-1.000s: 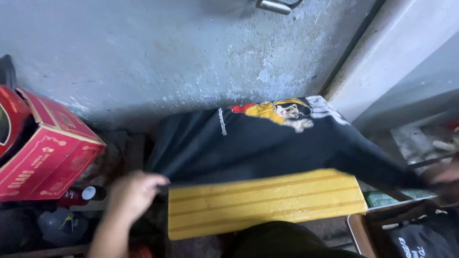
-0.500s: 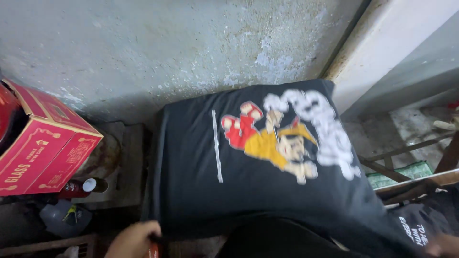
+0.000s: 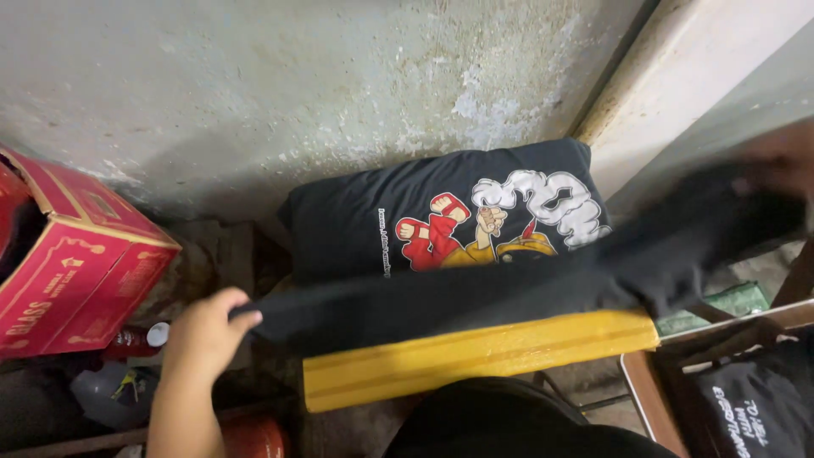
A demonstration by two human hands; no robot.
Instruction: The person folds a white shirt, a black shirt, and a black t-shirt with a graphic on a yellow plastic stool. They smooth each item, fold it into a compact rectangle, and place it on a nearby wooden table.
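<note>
A grey wall (image 3: 297,76) closes the far side. A red cardboard box (image 3: 68,271) crowds the left; a wooden frame (image 3: 721,326) crowds the right. Open space above the yellow bench (image 3: 475,356).

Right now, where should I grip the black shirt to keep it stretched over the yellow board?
Probably by its two ends. The black shirt hangs in a taut band across the yellow board. The left hand pinches the left edge from the side; the right hand, blurred, seems to hold the far end.
</note>
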